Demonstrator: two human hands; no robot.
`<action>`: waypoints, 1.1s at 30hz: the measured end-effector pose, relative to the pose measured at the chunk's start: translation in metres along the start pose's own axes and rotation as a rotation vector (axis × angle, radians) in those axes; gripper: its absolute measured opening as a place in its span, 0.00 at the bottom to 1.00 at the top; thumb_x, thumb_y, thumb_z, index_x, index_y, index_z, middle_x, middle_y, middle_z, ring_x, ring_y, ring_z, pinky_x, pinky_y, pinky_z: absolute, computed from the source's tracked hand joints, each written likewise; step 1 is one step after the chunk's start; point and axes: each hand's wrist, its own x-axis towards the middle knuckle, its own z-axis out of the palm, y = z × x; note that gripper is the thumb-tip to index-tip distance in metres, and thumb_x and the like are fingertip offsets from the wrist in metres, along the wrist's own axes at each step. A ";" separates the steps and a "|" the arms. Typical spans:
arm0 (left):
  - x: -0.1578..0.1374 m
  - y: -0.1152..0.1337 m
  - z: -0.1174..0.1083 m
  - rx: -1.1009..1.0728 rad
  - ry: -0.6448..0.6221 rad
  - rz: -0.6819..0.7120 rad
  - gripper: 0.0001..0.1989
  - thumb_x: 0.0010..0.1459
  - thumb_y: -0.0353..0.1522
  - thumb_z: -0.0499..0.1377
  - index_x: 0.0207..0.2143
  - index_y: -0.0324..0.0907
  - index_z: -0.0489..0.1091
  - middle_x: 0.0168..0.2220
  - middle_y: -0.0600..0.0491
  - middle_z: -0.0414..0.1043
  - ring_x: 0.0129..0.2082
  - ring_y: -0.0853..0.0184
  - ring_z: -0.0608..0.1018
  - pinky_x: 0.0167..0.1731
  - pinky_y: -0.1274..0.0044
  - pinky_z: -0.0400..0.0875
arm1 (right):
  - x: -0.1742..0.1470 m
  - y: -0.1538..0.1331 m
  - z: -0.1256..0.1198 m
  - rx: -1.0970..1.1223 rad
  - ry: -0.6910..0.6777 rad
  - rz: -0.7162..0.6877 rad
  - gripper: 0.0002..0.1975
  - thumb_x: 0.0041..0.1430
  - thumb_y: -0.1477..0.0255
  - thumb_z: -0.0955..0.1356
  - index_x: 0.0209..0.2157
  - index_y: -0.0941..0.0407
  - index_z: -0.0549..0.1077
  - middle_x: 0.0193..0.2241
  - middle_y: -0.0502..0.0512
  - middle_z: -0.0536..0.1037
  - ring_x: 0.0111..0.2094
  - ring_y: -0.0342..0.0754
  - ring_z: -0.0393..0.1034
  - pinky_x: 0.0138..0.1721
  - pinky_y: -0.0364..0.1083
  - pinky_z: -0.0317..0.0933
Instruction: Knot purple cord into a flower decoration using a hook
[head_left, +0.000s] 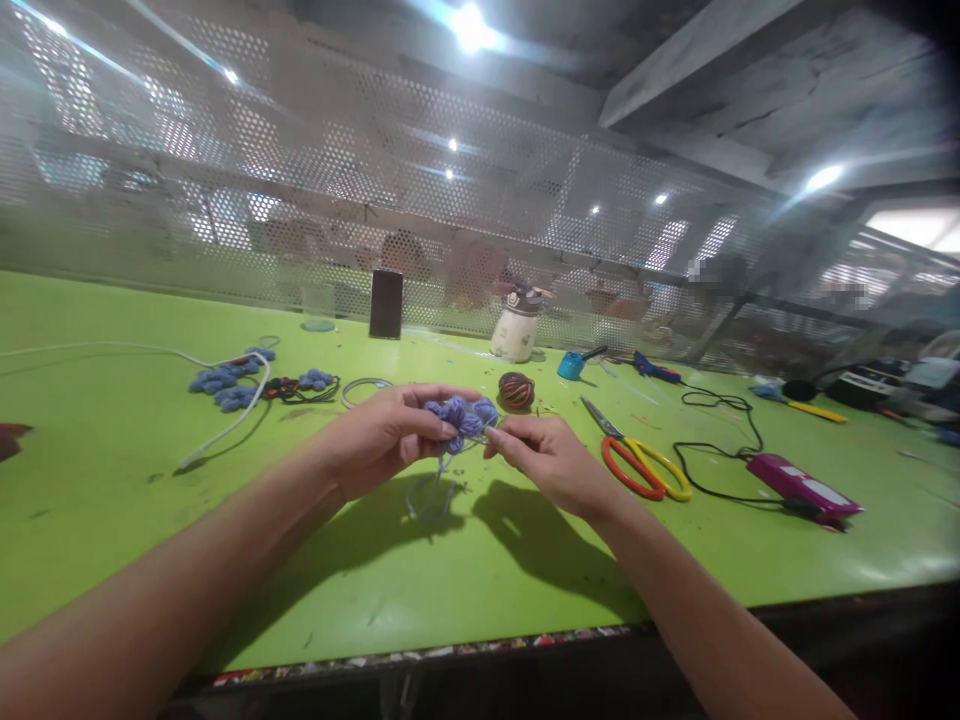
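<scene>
My left hand [382, 435] is closed on a purple crocheted flower piece [461, 420], gripping it between thumb and fingers above the table. A loose purple yarn tail [431, 505] hangs from the piece in a loop. At the right edge of the piece, my right hand [544, 455] pinches thumb against forefinger. Something thin and pale shows at those fingertips, too small to tell whether it is yarn or a tool. Just behind the hands sits a ball of dark multicoloured yarn [517, 391]. Scissors [637, 460] with red and yellow handles lie right of my right hand.
More purple crocheted flowers [232, 383] and a white cord [255, 400] lie on the green table [112, 530] at left. Behind stand a dark upright block [386, 304], a clear cup [319, 308] and a cream jar [514, 325]. A magenta corded device [804, 485] lies right.
</scene>
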 end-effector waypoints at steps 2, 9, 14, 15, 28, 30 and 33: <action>0.000 0.000 -0.001 0.013 -0.001 0.006 0.19 0.45 0.18 0.60 0.42 0.37 0.75 0.36 0.49 0.77 0.34 0.71 0.74 0.37 0.80 0.67 | 0.000 0.000 -0.001 -0.001 0.029 -0.006 0.18 0.61 0.63 0.63 0.26 0.60 0.75 0.17 0.47 0.61 0.19 0.39 0.49 0.21 0.42 0.44; -0.001 0.001 0.000 0.041 -0.013 0.016 0.19 0.46 0.19 0.60 0.42 0.37 0.74 0.37 0.49 0.76 0.34 0.70 0.74 0.37 0.79 0.68 | -0.001 -0.002 0.000 0.017 0.068 -0.012 0.17 0.60 0.63 0.64 0.25 0.60 0.74 0.18 0.48 0.63 0.19 0.39 0.50 0.21 0.42 0.44; -0.001 0.001 -0.001 0.034 -0.027 0.017 0.20 0.45 0.19 0.61 0.43 0.38 0.74 0.35 0.50 0.76 0.34 0.71 0.74 0.37 0.79 0.67 | -0.001 -0.001 -0.001 0.080 0.059 0.013 0.18 0.60 0.62 0.64 0.25 0.60 0.74 0.16 0.46 0.59 0.18 0.38 0.47 0.21 0.42 0.43; -0.001 0.001 -0.001 0.031 -0.026 0.018 0.19 0.46 0.19 0.62 0.42 0.38 0.74 0.36 0.50 0.76 0.34 0.71 0.74 0.37 0.80 0.67 | -0.001 -0.001 -0.001 0.077 0.057 0.015 0.17 0.60 0.62 0.64 0.25 0.60 0.74 0.16 0.46 0.59 0.18 0.38 0.47 0.21 0.42 0.43; 0.000 0.000 -0.001 0.013 -0.026 0.006 0.19 0.45 0.19 0.63 0.42 0.37 0.75 0.36 0.50 0.76 0.33 0.72 0.74 0.36 0.80 0.66 | -0.001 -0.001 -0.001 0.042 0.055 0.005 0.17 0.60 0.63 0.64 0.25 0.60 0.74 0.16 0.46 0.59 0.19 0.38 0.47 0.22 0.43 0.44; 0.001 -0.001 -0.001 0.008 -0.032 0.005 0.19 0.45 0.19 0.63 0.42 0.37 0.75 0.36 0.50 0.76 0.33 0.72 0.74 0.36 0.80 0.66 | -0.001 -0.002 -0.002 0.045 0.050 0.013 0.17 0.59 0.63 0.64 0.25 0.61 0.74 0.16 0.46 0.58 0.18 0.38 0.47 0.21 0.43 0.43; 0.002 -0.002 -0.002 0.006 -0.043 0.001 0.19 0.45 0.19 0.63 0.41 0.37 0.75 0.36 0.50 0.76 0.33 0.72 0.74 0.38 0.79 0.66 | -0.001 -0.003 -0.002 0.046 0.037 0.024 0.17 0.59 0.64 0.64 0.26 0.62 0.75 0.15 0.45 0.57 0.18 0.38 0.47 0.21 0.42 0.42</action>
